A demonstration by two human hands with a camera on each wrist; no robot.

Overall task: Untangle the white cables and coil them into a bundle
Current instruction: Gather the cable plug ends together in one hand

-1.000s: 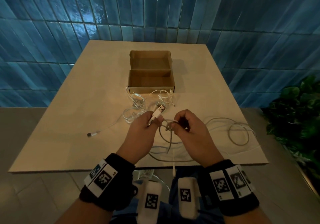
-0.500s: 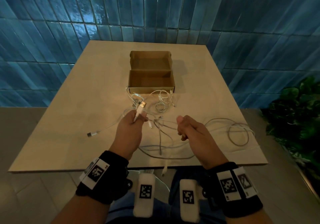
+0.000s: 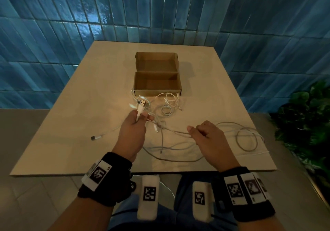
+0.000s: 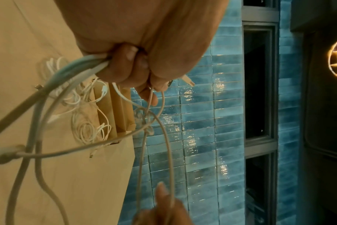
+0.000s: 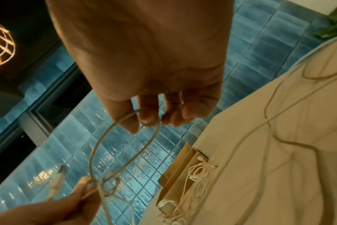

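left hand (image 3: pixel 133 129) fingers curled round white cables (image 3: pixel 161 125) and a usb plug (image 3: pixel 141 104); right hand (image 3: pixel 205 134) pinches a strand. knot (image 4: pixel 144 121) between them. open cardboard box (image 3: pixel 157 88) and loose coils (image 3: pixel 167 105) beyond on table (image 3: pixel 71 123).

The left hand (image 4: pixel 140 50) hides the stretch of thin white cables (image 4: pixel 54 85) inside its grip. Toward 8 o'clock, blurred strands run off the left-wrist picture's edge. The small knot (image 5: pixel 110 185) stays too tangled to trace.
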